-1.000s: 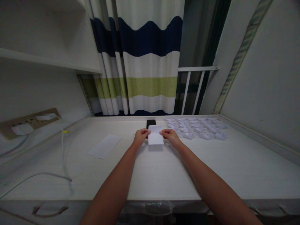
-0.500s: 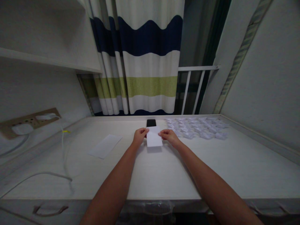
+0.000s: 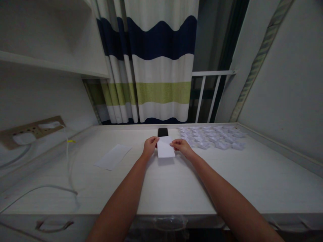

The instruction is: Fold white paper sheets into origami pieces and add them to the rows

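Note:
A small white rectangle of paper [image 3: 166, 148], apparently folded, is held between my two hands just above the desk, its shadow falling below it. My left hand [image 3: 150, 146] pinches the paper's upper left edge. On the opposite side, my right hand [image 3: 182, 146] grips the right edge between thumb and fingers. Right behind the paper lies a black phone [image 3: 163, 132], its near end covered by the sheet. A flat white sheet of paper [image 3: 113, 157] rests on the desk to the left of my hands.
Several folded white paper pieces [image 3: 212, 137] sit in rows at the back right of the white desk [image 3: 176, 191]. Cables [image 3: 50, 187] run along the left side from a power strip [image 3: 32, 131]. A striped curtain [image 3: 161, 72] hangs behind the desk.
The paper has shifted slightly left and towards me, and its tilt has changed a little, with both hands still on it. The phone, loose sheet and folded pieces stay where they were.

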